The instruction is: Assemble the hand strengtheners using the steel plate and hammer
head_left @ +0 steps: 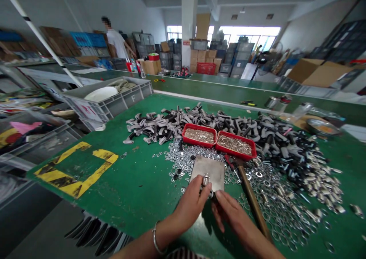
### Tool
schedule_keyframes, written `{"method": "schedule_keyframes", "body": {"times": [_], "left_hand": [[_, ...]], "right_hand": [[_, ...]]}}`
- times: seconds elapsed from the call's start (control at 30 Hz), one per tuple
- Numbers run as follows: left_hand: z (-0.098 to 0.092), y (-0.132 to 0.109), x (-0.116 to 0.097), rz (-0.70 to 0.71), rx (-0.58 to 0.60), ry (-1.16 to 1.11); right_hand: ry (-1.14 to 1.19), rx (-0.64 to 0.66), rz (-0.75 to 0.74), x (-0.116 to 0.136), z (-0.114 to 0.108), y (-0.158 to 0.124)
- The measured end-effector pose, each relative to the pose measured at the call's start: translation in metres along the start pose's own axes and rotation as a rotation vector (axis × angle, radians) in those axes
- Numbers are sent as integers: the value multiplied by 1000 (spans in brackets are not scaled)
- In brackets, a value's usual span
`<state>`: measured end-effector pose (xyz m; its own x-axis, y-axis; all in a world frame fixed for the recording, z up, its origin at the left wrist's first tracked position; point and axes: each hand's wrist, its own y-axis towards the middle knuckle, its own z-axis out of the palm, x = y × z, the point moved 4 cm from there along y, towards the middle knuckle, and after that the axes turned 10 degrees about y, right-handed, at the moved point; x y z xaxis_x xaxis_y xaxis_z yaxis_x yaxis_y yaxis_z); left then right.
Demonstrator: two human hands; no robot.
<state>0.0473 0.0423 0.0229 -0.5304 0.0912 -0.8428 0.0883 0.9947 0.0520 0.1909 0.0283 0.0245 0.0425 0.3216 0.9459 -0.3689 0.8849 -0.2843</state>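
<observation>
My left hand (190,205), with a metal bangle (156,238) on its wrist, pinches a small ribbed metal fitting (206,180) upright above a flat steel plate (208,174). My right hand (228,215) lies beside it, fingertips near the fitting's lower end, which is mostly hidden. To the right, a hammer's wooden handle (252,198) runs past that hand. Loose steel washers (185,162) surround the plate. Behind them stand two red trays (199,135) of small metal parts, before a heap of grey and black rubber-covered pieces (200,123).
The green workbench (122,190) has a yellow-and-black taped rectangle (77,169) at the left. Silver cylinders (320,179) lie at the right. Grey crates (114,103) stand off the left edge. A person in a white shirt (116,42) stands far back among stacked cartons.
</observation>
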Motion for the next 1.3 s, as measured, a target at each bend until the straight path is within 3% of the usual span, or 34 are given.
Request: {"method": "schedule_keyframes", "body": {"times": [0.1,0.23,0.3,0.4,0.47,0.53,0.67,0.7,0.73,0.83,0.87,1.0,1.03,1.07,1.13,1.17,1.23,1.3], "left_hand": [[-4,0,0,111,76,61],[-11,-2,5,177,204,6],[-12,-2,14,108,194,-57],[-10,-2,24,9,143,-162],[-9,-3,26,-22,113,-173],[-11,-6,22,-8,96,-142],[-15,-12,10,153,177,-20],[-14,-12,10,163,198,8],[-14,-12,11,141,197,23],[-15,-11,16,31,126,-42],[-16,-11,16,46,107,-72],[-14,-12,3,312,191,11],[-12,-11,2,308,213,50],[-11,-10,3,255,214,63],[-9,-8,7,94,148,2],[-9,-8,8,55,95,-49],[-10,-8,3,120,26,-109],[-9,-8,-5,287,61,-64]], "right_hand": [[68,13,83,-6,7,-1],[234,227,469,-23,19,-8],[22,201,351,-20,12,-6],[-492,-13,-149,-3,-1,-2],[-666,-133,-376,4,-2,-3],[-561,-87,-326,-1,3,-3],[-29,252,270,-29,21,-4],[-10,269,314,-31,22,-5],[-65,226,261,-29,19,-4],[-342,-21,-127,-13,6,-3],[-349,-37,-150,-11,5,-4],[-101,268,286,-26,15,-7],[-133,269,267,-24,14,-6],[-217,211,158,-19,11,-4],[-400,-4,-158,-4,1,-1],[-423,-80,-247,0,-2,-2],[-282,-48,-165,-5,-2,-1],[-84,150,85,-17,5,-1]]}}
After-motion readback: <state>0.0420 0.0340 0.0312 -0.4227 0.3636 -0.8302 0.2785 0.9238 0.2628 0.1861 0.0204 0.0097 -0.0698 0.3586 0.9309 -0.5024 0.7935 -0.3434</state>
